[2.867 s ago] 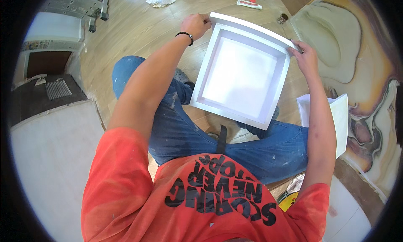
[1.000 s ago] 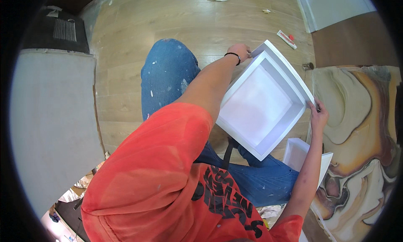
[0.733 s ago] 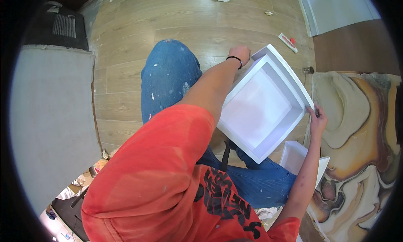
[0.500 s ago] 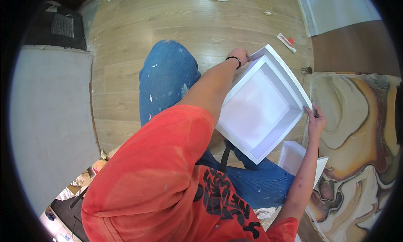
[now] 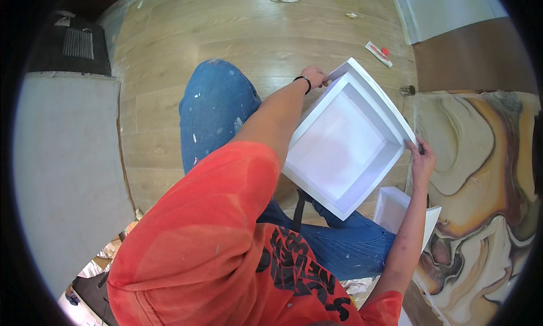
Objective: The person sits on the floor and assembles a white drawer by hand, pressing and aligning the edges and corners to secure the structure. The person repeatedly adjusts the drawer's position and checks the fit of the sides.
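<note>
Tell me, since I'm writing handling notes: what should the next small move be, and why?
Perhaps bring the left hand to the left side of the large white box, for steadier support: it and the right hand hold only opposite ends of the box's edge panel.

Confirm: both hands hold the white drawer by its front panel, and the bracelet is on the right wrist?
No: the head view shows the bracelet on the left wrist. The left hand and right hand do hold the white drawer by its front panel.
</note>
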`<state>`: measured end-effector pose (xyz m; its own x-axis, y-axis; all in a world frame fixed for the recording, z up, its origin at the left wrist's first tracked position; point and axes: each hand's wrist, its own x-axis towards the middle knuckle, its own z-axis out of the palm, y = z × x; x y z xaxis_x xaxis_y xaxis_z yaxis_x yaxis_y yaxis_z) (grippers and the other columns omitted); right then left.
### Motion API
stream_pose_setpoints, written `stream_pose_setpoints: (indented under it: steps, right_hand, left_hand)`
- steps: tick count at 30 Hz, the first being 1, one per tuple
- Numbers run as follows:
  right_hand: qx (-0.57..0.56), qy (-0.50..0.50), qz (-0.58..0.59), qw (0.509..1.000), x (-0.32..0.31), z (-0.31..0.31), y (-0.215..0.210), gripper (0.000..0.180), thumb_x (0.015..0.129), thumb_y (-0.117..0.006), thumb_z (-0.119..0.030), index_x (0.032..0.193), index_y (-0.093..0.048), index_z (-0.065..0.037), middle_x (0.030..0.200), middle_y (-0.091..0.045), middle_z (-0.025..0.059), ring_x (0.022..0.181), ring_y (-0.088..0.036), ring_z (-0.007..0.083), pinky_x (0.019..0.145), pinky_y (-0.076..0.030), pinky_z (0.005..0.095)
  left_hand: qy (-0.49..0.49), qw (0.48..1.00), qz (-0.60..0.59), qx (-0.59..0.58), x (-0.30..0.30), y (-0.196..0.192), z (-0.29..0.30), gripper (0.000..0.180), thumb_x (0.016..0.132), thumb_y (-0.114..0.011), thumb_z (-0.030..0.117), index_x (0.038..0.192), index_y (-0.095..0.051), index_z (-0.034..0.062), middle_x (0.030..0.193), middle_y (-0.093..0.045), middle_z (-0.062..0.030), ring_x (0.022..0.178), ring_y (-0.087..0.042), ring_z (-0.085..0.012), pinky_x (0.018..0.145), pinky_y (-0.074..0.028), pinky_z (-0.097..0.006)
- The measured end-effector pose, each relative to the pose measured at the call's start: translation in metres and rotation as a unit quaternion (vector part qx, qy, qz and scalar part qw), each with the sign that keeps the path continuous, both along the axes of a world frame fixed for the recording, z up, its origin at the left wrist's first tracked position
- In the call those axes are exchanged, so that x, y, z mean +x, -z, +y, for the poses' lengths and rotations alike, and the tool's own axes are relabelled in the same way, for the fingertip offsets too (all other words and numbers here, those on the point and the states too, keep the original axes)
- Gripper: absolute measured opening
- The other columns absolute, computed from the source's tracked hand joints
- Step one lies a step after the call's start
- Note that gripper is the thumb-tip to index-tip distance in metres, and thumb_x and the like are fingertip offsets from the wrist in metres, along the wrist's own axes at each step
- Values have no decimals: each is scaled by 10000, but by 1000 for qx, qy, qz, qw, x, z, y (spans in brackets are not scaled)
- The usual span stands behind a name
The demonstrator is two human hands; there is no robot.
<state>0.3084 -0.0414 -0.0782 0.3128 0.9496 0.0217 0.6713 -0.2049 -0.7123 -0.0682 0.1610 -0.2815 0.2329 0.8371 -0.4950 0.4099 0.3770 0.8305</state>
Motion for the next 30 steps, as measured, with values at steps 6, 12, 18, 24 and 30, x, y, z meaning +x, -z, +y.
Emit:
stream_pose_setpoints:
  steps: [6,12,18,24,30]
  right_hand:
    - [-22,-13,-39,999,-6,8,-3,333,865,-829,-125,1165,-764,4,926,-749,51,802,-600,113,746,-484,263]
    - [-81,19,-112,990,-3,-8,-16,348,880,-812,-207,1185,-777,-43,952,-767,114,820,-653,177,782,-514,315]
    - [71,-83,-140,984,3,2,-2,300,919,-762,-215,1176,-778,-61,1086,-777,166,945,-740,326,850,-555,373]
    - [19,15,-89,996,25,-11,-2,247,947,-710,-251,1097,-796,-75,983,-775,173,869,-730,370,810,-561,429]
    - [39,70,-96,992,48,-15,20,232,930,-734,-264,998,-785,-48,849,-752,164,756,-707,315,719,-534,424]
  left_hand:
    - [66,997,40,22,-9,36,16,339,957,-616,342,1093,-796,89,991,-816,-29,830,-768,-136,767,-595,-293]
    - [76,994,79,10,19,26,10,362,1013,-523,295,969,-786,49,962,-783,-121,830,-761,-207,787,-601,-372]
    - [41,945,282,162,-18,30,59,351,995,-490,241,892,-748,26,881,-784,-116,791,-764,-233,770,-591,-396]
    - [-159,982,12,105,21,-115,68,227,982,-556,200,1007,-704,30,862,-765,-118,755,-742,-247,756,-582,-403]
    - [195,928,139,285,20,-223,66,265,943,-667,215,1116,-702,18,977,-768,-119,862,-734,-227,767,-554,-370]
